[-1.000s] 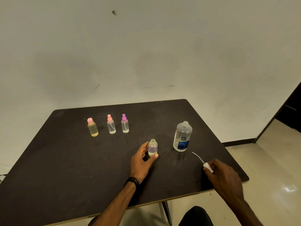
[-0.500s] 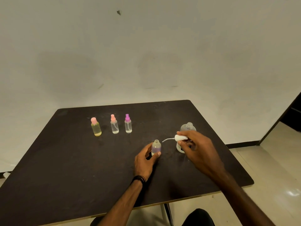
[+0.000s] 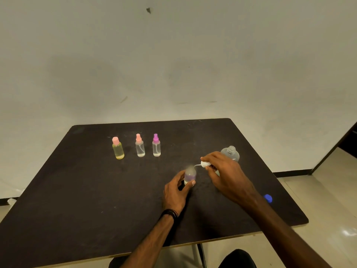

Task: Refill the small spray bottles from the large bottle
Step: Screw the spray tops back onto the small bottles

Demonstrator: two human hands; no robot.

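My left hand (image 3: 176,192) grips a small clear bottle (image 3: 190,174) with purplish liquid, its neck uncapped, upright on the dark table (image 3: 77,190). My right hand (image 3: 226,175) pinches a white spray head (image 3: 204,163) whose thin tube points left toward the small bottle's mouth. Behind my right hand stands the large clear bottle (image 3: 230,153), uncapped and mostly hidden by the hand. At the back left stand three capped small bottles: a yellow one (image 3: 118,148), a clear one with an orange-pink sprayer (image 3: 140,146) and a clear one with a purple sprayer (image 3: 156,146).
A blue cap (image 3: 268,198) lies on the table near the right edge, beside my right forearm. A pale wall rises behind the table. Tiled floor and a dark doorway (image 3: 347,140) are to the right.
My right hand carried the white spray head from the table's right side up and left to the small bottle's mouth. The left hand kept its hold on the small bottle.
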